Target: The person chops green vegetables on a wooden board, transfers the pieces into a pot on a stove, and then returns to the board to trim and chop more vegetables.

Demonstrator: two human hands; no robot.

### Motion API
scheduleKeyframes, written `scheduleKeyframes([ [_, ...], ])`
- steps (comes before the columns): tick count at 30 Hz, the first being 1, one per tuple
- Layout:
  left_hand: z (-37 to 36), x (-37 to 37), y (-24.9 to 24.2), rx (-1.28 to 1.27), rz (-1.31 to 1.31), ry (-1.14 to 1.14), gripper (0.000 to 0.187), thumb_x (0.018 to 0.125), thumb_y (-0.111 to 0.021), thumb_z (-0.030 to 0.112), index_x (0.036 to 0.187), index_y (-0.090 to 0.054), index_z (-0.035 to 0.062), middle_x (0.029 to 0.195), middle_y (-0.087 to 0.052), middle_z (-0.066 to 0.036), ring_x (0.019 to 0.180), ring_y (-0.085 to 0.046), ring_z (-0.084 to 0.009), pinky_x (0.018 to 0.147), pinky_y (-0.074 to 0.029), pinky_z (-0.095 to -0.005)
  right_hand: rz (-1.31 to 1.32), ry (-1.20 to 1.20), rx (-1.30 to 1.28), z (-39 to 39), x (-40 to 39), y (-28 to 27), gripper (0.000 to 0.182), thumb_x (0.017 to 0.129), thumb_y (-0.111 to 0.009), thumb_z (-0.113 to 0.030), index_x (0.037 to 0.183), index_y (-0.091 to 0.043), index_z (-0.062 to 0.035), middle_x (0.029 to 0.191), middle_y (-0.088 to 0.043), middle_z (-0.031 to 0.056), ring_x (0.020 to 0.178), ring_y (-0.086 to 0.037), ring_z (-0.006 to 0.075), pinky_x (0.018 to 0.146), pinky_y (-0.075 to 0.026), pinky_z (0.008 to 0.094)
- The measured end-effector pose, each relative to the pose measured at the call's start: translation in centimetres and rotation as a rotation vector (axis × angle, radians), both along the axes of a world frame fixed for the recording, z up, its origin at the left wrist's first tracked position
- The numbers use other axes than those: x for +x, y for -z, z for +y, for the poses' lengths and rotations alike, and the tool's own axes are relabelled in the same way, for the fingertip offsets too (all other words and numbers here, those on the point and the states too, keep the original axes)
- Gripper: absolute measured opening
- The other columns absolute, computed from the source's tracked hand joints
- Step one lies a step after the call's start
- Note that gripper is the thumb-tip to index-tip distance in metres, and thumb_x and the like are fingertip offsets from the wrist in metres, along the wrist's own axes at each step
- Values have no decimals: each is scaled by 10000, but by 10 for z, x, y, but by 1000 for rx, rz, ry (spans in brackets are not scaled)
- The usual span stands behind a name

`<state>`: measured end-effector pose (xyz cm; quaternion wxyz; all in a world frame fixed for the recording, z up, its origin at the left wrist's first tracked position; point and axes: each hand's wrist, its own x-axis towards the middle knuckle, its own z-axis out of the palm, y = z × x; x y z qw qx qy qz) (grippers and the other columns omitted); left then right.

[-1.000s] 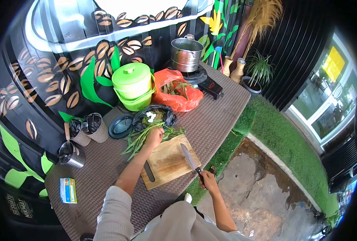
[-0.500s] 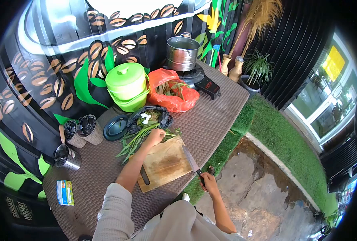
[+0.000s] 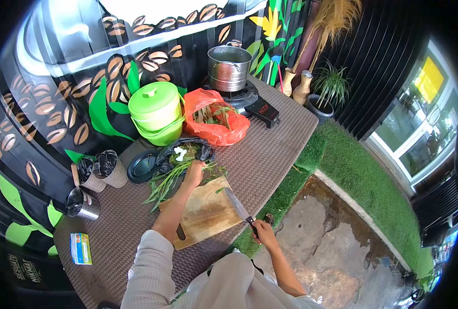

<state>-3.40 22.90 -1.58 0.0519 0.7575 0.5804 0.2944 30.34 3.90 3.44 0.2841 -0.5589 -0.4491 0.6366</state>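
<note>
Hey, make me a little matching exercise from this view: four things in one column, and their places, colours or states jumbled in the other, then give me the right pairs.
Column one
1. Knife
2. Steel pot
3. Bucket
4. Cutting board

Column two
A. Bright green, with its lid on
B. Lying flat on the table, pale brown
C. Held in the right hand
D. Standing on the black stove

Right pairs
1-C
2-D
3-A
4-B
</note>
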Motion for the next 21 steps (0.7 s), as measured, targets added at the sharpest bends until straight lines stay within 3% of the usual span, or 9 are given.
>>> scheduleKeyframes([
  [7, 3, 7, -1, -143, -6, -225, 256, 683, -656, -45, 920, -595, 31, 920, -637, -167, 891, -589, -366, 793, -480, -427, -34, -26, 7, 11, 8, 7, 240, 934, -460, -244, 844, -551, -41, 559, -487, 11, 395, -427, 82, 358, -310, 254],
  [9, 5, 4, 4, -12, -53, -93, 293, 694, -648, -30, 968, -570, 40, 916, -623, -165, 836, -606, -365, 754, -491, -456, -286, -88, 283, 15, 6, 8, 268, 918, -501, -267, 829, -573, -25, 576, -528, 58, 442, -499, 175, 438, -402, 313],
  [10, 5, 3, 4, -12, -52, -97, 293, 694, -648, -30, 968, -570, 40, 916, -623, -165, 836, -606, -365, 754, -491, -456, -284, -92, 284, 19, 4, 8, 268, 918, -501, -267, 829, -573, -25, 576, -528, 58, 442, -499, 175, 438, -402, 313],
  [12, 4, 4, 0, -8, -280, -11, 245, 674, -640, -13, 914, -611, 25, 881, -658, -138, 848, -635, -304, 781, -495, -372, -567, -204, 618, 30, 2, 7, 285, 889, -547, -297, 837, -599, -21, 645, -601, 127, 585, -598, 298, 574, -476, 387],
  [13, 1, 4, -4, -8, -279, -15, 245, 674, -640, -13, 914, -611, 25, 881, -658, -138, 848, -635, -304, 781, -495, -372, -565, -208, 619, 37, -2, 3, 285, 889, -547, -297, 837, -599, -21, 645, -601, 127, 585, -598, 298, 574, -476, 387],
  [15, -6, 3, -14, -159, -451, 5, 229, 665, -661, 7, 894, -642, 17, 903, -679, -127, 878, -652, -247, 805, -489, -327, -643, -235, 552, 54, -11, -5, 284, 866, -577, -323, 876, -613, -41, 737, -646, 173, 732, -627, 372, 665, -496, 435],
  [18, -18, -2, -23, -196, -506, 8, 234, 677, -674, 19, 911, -666, 7, 919, -691, -104, 890, -646, -201, 814, -482, -303, -786, -178, 655, 86, -25, 14, 302, 869, -564, -316, 963, -624, -35, 783, -659, 210, 761, -647, 396, 699, -506, 496],
  [21, -33, -3, -28, -197, -554, 20, 240, 693, -672, 26, 932, -674, 0, 909, -694, -97, 864, -647, -184, 809, -486, -302, -841, -131, 636, 98, -38, 1, 297, 857, -584, -312, 962, -605, -35, 801, -658, 214, 759, -644, 404, 687, -508, 494],
])
